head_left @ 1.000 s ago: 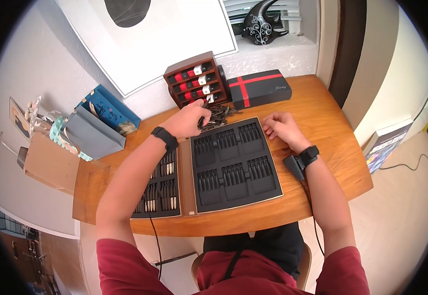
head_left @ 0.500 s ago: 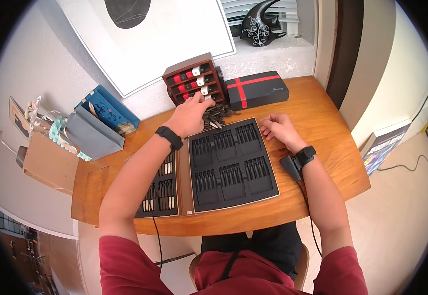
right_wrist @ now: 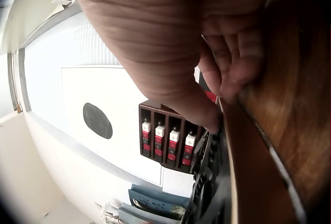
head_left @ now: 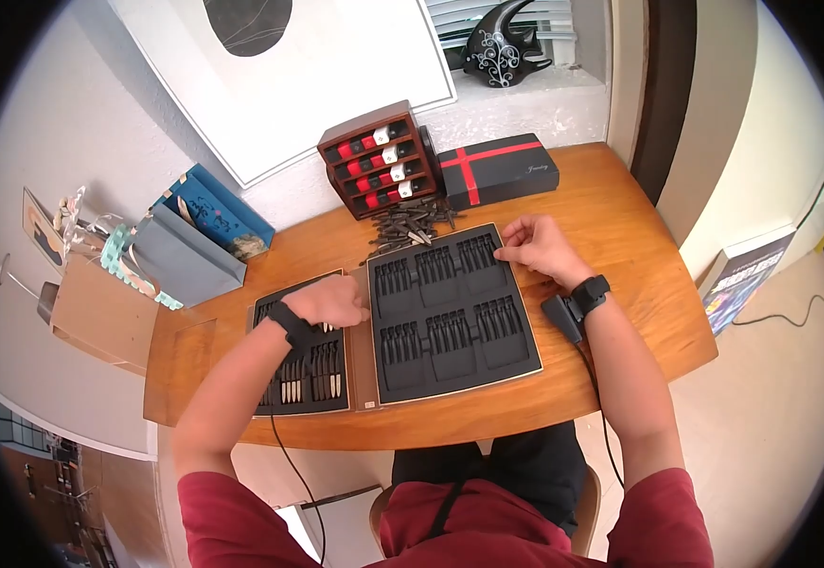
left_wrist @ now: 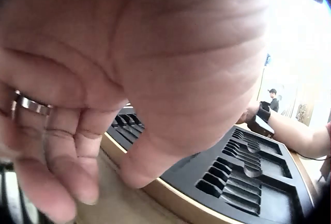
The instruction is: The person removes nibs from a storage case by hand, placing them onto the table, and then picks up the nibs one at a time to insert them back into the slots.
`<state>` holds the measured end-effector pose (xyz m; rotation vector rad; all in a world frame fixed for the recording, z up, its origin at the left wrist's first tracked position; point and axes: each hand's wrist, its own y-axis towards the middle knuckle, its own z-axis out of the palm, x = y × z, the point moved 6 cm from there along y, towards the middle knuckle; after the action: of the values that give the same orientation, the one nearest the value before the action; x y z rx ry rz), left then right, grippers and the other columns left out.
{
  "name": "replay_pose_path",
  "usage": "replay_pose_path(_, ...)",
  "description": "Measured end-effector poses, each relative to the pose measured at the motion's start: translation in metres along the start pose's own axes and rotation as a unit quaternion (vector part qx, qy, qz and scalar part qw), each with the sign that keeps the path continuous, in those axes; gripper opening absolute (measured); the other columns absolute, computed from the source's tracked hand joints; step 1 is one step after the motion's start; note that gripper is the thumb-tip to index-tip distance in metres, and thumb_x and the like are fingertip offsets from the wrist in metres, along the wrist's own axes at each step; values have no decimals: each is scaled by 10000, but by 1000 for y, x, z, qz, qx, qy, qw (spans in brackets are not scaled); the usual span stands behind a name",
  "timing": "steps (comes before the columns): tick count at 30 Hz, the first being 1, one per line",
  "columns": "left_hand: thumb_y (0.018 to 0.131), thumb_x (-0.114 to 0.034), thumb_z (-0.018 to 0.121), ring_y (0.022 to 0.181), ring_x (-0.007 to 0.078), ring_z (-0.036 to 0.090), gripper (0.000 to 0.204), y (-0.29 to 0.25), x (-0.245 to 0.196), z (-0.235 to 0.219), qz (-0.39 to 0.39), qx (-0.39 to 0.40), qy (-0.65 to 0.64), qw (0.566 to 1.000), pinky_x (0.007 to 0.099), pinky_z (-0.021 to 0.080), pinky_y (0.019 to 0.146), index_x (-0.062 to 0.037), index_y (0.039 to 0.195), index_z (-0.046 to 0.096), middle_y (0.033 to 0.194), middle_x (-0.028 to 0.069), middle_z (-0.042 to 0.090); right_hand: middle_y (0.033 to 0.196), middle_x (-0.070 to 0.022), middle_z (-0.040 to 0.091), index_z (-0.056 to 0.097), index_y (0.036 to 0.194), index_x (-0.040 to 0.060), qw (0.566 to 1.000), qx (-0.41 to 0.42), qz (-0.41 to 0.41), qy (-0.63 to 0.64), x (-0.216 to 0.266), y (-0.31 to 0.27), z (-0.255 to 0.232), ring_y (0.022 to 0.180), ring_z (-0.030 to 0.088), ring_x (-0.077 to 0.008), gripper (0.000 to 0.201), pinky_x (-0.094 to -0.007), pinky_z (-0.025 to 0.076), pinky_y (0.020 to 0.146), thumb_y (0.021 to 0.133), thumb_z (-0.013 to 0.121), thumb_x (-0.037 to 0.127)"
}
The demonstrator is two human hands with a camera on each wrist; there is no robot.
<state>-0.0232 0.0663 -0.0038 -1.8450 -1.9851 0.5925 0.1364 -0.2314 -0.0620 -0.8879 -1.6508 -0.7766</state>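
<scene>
A hinged flat case lies spread on the table. Its right tray (head_left: 402,379), black with rows of narrow slots, shows no pieces in them. Small dark sticks, some pale-ended, fill slots in the left tray (head_left: 298,364). Over that tray, by the brown spine (head_left: 363,364), is my left hand (head_left: 327,301), fingers loosely bent and nothing visible in them; its ring and apart thumb show in the left wrist view. At the right tray's far right corner, my right hand (head_left: 542,251) pinches the rim, thumb inside, fingers outside. Behind the case sits a pile of dark sticks (head_left: 412,222).
At the back stand a wooden rack (head_left: 364,123) with red, white and black pieces, and a black box (head_left: 516,175) with red ribbon. Gift bags (head_left: 185,260) and a cardboard box (head_left: 99,317) are at the left. Cables (head_left: 284,464) run from both wrists.
My left hand has come back from the pile, toward me and left, to above the left tray. My right hand has stayed by the far right corner, its thumb now over the rim.
</scene>
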Motion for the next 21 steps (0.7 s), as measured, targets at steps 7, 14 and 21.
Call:
replay_pose_path(7, 826, -43, 613, 692, 189, 720, 176, 12, -1, 19, 49, 36, -186, 981, 331, 572, 610, 91, 880, 714, 784, 128, 735, 843, -45, 670, 658, 1122, -51, 999, 15, 32, -22, 6, -5, -4, 652, 613, -100, 353, -267, 448, 496, 847, 840, 75)
replay_pose_path(14, 844, -28, 571, 710, 183, 724, 242, 15, -34, 16, 77, 32, -208, 975, 323, 585, 652, 108, 977, 722, 812, 129, 738, 809, -30, 676, 675, 1110, -30, 987, 52, 132, -81, 7, -12, -42, 627, 632, -108, 341, -267, 459, 491, 852, 813, 146)
replay_pose_path(21, 908, -58, 574, 864, 183, 743, 307, 2, -48, 7, 133, 63, -374, 916, 299, 567, 700, 102, 1136, 701, 994, 142, 759, 846, -1, 665, 691, 1082, 21, 982, -11, 109, 153, -17, -1, -71, 672, 616, -70, 209, -234, 509, 542, 959, 742, 181)
